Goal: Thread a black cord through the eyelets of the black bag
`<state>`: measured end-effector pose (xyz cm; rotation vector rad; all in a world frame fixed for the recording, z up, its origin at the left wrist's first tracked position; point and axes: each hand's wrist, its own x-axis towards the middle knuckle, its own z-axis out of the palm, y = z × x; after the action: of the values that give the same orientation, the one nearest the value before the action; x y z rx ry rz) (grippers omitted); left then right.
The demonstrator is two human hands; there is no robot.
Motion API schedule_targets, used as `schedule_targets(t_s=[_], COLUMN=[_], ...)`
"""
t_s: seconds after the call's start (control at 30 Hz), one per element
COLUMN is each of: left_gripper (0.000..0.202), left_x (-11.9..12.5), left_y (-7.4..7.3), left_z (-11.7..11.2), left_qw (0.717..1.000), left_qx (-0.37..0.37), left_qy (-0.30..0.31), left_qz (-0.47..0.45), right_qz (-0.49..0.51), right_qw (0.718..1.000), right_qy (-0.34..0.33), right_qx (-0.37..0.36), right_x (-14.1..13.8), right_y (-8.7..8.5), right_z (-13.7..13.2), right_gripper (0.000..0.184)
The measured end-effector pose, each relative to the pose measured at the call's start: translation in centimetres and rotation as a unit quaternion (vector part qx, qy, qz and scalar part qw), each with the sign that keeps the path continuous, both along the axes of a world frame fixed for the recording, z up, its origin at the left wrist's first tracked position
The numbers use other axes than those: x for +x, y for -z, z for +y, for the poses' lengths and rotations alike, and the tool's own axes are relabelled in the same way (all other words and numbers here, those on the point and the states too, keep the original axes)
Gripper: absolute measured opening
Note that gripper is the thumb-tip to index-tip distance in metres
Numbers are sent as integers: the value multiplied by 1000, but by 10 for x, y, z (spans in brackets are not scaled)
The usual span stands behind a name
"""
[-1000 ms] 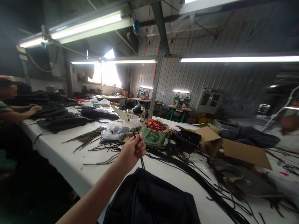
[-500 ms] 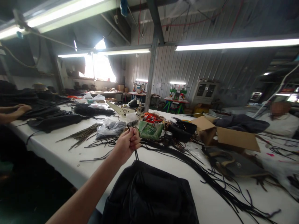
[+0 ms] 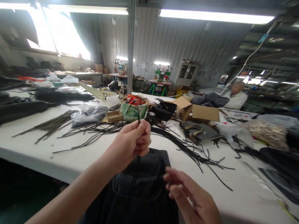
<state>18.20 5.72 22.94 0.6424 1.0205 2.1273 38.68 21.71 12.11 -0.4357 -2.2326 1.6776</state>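
Left fingers [image 3: 143,140] tight around black cord [image 3: 138,118], right fingers [image 3: 176,177] apart near black bag [image 3: 147,186]

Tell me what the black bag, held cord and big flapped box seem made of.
Black bag: probably matte fabric, given its soft folds. Cord: thin, dark, low-sheen; textile or leather, unclear. Flapped box: apparently matte cardboard, plain brown with stiff flaps.

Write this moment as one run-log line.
left hand: closed on black cord | right hand: part-curled near black bag, hold unclear | white tabletop: loose black cords, open cardboard box
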Motion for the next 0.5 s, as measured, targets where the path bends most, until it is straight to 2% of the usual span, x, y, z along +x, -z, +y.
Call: schedule_targets(t_s=[0.07, 0.13, 0.2, 0.27, 0.33, 0.4, 0.47, 0.5], left_gripper=[35, 33, 31, 30, 31, 30, 30, 31], left_x=[12, 14, 9, 2, -3, -5, -5, -6], left_y=[-4, -13, -27, -43, -57, -67, -70, -69], left_z=[15, 26, 32, 34, 33, 30, 28, 28], left_qw=[1000, 999, 998, 995, 987, 981, 977, 974], left_qx=[4, 25, 44, 44, 33, 25, 20, 17], left_qy=[25, 15, -19, -72, -123, -147, -158, -166], left_qz=[8, 20, 31, 59, 98, 128, 144, 152], right_qz=[82, 121, 157, 207, 238, 231, 213, 204], right_qw=[996, 984, 965, 947, 939, 943, 955, 962], right_qy=[-37, -122, -189, -206, -201, -205, -193, -175], right_qx=[11, -37, -91, -130, -143, -122, -76, -48], right_x=[-33, -66, -94, -115, -127, -134, -138, -139], right_y=[-29, -59, -86, -108, -124, -134, -137, -136], right_z=[-4, -16, -31, -42, -47, -44, -36, -31], right_gripper=[68, 70, 68, 76, 91, 99, 93, 84])
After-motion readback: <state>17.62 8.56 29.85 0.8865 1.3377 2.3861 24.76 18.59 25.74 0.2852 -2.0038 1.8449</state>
